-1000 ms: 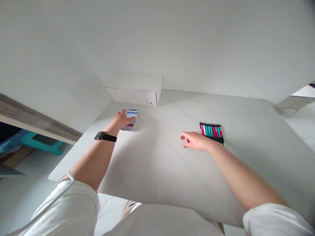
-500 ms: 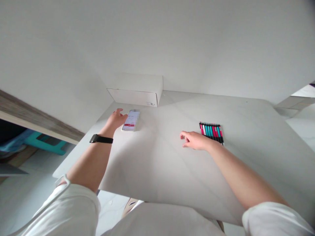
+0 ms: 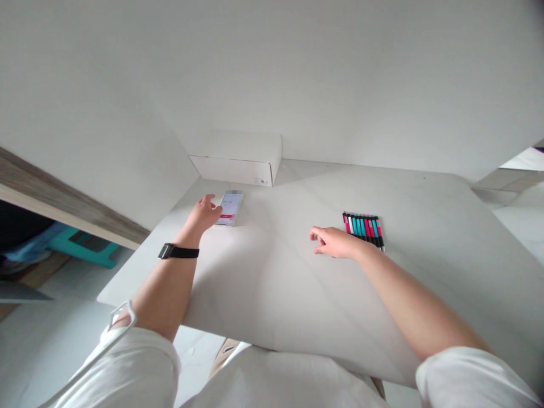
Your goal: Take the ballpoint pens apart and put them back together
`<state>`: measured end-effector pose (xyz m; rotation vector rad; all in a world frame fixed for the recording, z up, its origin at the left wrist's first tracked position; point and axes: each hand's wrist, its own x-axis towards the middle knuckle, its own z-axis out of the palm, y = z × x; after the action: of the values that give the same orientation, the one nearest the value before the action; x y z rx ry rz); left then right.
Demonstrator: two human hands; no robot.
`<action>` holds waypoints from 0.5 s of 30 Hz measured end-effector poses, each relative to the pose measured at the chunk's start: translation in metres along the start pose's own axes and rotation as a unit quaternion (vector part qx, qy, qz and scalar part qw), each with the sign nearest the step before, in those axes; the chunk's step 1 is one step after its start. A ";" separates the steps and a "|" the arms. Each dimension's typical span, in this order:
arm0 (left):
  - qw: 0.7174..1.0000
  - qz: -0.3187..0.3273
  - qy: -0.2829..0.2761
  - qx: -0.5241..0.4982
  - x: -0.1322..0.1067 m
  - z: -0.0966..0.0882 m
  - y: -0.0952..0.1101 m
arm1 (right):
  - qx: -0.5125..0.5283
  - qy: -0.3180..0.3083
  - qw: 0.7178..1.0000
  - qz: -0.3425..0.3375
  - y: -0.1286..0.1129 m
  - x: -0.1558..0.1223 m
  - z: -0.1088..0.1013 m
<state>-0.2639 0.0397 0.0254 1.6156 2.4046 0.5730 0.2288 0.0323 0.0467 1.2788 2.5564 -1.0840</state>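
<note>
A phone (image 3: pixel 230 207) with a lit screen lies flat on the white table (image 3: pixel 297 283), far left. My left hand (image 3: pixel 203 215), a black watch on its wrist, hovers just left of the phone with loosely spread fingers, holding nothing. My right hand (image 3: pixel 334 242) rests on the table near the middle, fingers loosely curled, empty. Right behind it lies a row of red and teal pens (image 3: pixel 363 228), side by side, untouched.
A white cardboard box (image 3: pixel 238 158) stands against the wall behind the phone. A wooden shelf edge (image 3: pixel 63 209) and a teal stool (image 3: pixel 80 249) sit off the table's left side. Another pale surface (image 3: pixel 518 175) is at far right.
My left hand has drawn back off the phone's screen to its left side. The right hand and the pens have stayed put.
</note>
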 end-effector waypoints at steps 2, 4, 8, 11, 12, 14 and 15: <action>1.000 -0.002 -0.005 0.010 -0.003 0.001 -0.002 | -0.003 -0.002 1.000 0.000 0.000 0.000 0.000; 1.000 -0.001 -0.011 0.018 -0.007 0.003 -0.004 | -0.007 -0.001 1.000 -0.002 0.001 0.000 0.000; 0.999 -0.003 -0.021 0.033 -0.018 0.006 -0.003 | -0.010 0.001 1.000 -0.009 0.002 0.000 0.000; 0.998 -0.004 -0.037 0.044 -0.030 0.007 0.002 | -0.012 0.001 1.000 -0.012 0.001 -0.001 -0.001; 0.998 0.000 -0.040 0.052 -0.034 0.007 0.005 | -0.013 0.001 1.000 -0.013 0.001 -0.001 -0.001; 0.996 0.010 -0.043 0.081 -0.040 0.007 0.010 | -0.015 0.000 1.000 -0.010 -0.001 -0.001 -0.002; 0.994 0.014 -0.044 0.097 -0.043 0.007 0.012 | -0.015 -0.001 1.000 -0.007 -0.001 -0.001 -0.002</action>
<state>-0.2347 0.0060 0.0219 1.7138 2.4406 0.2736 0.2294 0.0320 0.0492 1.2553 2.5741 -1.0430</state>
